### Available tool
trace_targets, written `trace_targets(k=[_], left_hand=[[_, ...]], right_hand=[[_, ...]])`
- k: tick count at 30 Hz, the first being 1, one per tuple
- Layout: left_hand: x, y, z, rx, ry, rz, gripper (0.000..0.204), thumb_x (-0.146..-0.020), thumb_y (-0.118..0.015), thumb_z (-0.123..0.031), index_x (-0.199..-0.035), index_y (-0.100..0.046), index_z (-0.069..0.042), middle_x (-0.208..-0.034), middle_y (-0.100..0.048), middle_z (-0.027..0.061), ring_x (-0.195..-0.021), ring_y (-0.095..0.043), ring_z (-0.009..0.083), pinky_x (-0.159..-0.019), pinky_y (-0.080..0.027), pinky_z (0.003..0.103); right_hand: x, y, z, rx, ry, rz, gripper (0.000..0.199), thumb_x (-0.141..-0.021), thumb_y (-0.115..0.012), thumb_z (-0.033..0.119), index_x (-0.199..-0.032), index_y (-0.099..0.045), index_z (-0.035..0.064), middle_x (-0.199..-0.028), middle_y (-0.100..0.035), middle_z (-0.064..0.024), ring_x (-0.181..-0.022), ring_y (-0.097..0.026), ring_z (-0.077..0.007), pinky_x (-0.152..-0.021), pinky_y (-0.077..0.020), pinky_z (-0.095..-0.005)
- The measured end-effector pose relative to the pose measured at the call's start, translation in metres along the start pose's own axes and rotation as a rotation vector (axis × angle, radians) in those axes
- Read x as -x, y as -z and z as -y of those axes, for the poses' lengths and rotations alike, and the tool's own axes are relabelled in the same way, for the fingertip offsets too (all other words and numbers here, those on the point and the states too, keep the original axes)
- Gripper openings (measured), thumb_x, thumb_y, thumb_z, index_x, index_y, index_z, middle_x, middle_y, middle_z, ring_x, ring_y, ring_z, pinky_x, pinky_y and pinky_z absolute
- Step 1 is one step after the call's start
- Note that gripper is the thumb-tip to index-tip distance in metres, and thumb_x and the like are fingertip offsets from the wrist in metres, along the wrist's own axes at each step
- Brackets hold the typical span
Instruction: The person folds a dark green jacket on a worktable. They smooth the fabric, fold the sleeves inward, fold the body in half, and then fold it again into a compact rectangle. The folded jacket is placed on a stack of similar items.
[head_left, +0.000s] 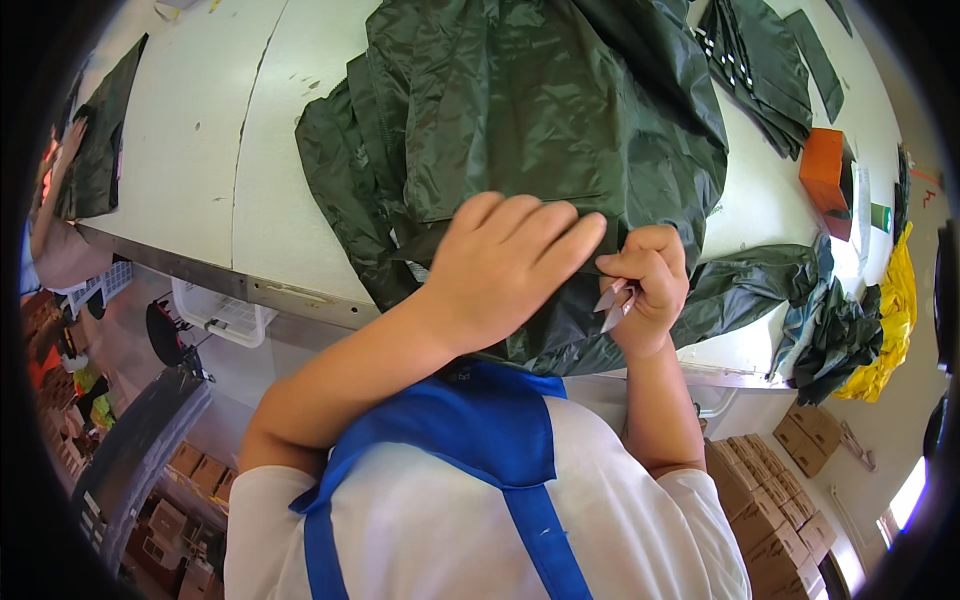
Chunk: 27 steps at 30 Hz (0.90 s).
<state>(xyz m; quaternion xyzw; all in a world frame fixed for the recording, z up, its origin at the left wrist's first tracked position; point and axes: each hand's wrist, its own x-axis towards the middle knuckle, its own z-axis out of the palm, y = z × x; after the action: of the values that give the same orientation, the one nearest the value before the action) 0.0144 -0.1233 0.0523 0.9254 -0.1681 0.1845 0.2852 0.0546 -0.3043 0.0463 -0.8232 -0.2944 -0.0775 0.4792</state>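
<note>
Across the middle of the tabletop's (200,130) near edge, a dark green garment (480,110) lies bunched in front of me, its lower folds spilling over toward my blue apron (440,420). I judge it light for its bulk, limp and rather slippery, a thin, slick cloth that will slide and crease wherever it isn't pinned down; I don't expect it to be fragile, though a sharp point could snag it. I'd take hold at a seam or a doubled fold, where the layers give my fingertips something firmer than the loose, smooth panels. My left hand (505,265) is over the front of it, fingers bent and a little blurred; whether they pinch the cloth or merely rest there, I cannot tell. My right hand (650,285), just beside, has its fingers curled tightly around a small pointed metal tool (617,303), perhaps snips, the tips jutting out below my knuckles. As for looks, the garment is glossy and crumpled, light catching on its ridges, with a straight stitched line above my left fingers, what seems a zip down its left side, and deep, shadowy folds toward the right.
</note>
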Motion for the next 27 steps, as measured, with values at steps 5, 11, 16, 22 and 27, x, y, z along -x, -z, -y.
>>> trace_targets(k=[5,11,16,22,27], left_hand=[[-0.008,-0.022,0.012,0.136,-0.13,-0.161,0.013,-0.067,-0.068,-0.007,-0.08,-0.065,-0.008,-0.071,-0.054,0.0014,-0.057,-0.053,0.0175,-0.047,-0.041,0.028],[-0.003,-0.021,0.009,0.12,-0.178,-0.198,0.009,-0.067,-0.07,-0.006,-0.075,-0.065,-0.008,-0.07,-0.055,0.0015,-0.056,-0.052,0.017,-0.045,-0.039,0.028],[0.0,-0.019,0.008,0.099,-0.188,-0.176,0.009,-0.068,-0.071,-0.005,-0.074,-0.065,-0.008,-0.07,-0.056,0.0013,-0.055,-0.052,0.0166,-0.045,-0.038,0.027],[-0.004,-0.017,0.005,0.076,-0.172,-0.179,0.009,-0.068,-0.071,-0.006,-0.073,-0.064,-0.008,-0.071,-0.057,0.0011,-0.056,-0.053,0.0173,-0.045,-0.039,0.029],[0.016,0.01,0.017,0.235,-0.029,-0.133,0.022,-0.074,-0.071,-0.018,-0.093,-0.065,-0.009,-0.092,-0.062,0.0051,-0.078,-0.06,0.0231,-0.066,-0.046,0.034]], right_hand=[[-0.005,0.027,0.004,-0.496,-0.618,0.13,0.041,-0.07,-0.064,0.009,-0.109,-0.057,0.0036,-0.093,-0.05,-0.0025,-0.08,-0.047,-0.0091,-0.07,-0.0388,-0.0237],[-0.007,0.048,-0.014,0.045,-0.462,0.21,0.025,-0.086,-0.063,0.014,-0.107,-0.062,0.0005,-0.084,-0.057,-0.0087,-0.074,-0.052,-0.0174,-0.068,-0.0421,-0.0264],[-0.014,0.045,-0.012,0.103,-0.389,0.286,0.024,-0.081,-0.067,0.008,-0.104,-0.066,0.0018,-0.078,-0.056,-0.0084,-0.069,-0.052,-0.0184,-0.062,-0.0421,-0.0279],[-0.021,0.047,-0.022,0.12,-0.316,0.306,0.02,-0.082,-0.066,0.008,-0.1,-0.065,-0.0001,-0.076,-0.056,-0.0077,-0.068,-0.051,-0.018,-0.063,-0.0419,-0.0283],[-0.023,0.028,-0.009,-0.048,-0.352,0.096,0.028,-0.08,-0.063,0.005,-0.108,-0.061,0.0021,-0.075,-0.051,-0.0011,-0.067,-0.045,-0.0107,-0.061,-0.0381,-0.0234]])
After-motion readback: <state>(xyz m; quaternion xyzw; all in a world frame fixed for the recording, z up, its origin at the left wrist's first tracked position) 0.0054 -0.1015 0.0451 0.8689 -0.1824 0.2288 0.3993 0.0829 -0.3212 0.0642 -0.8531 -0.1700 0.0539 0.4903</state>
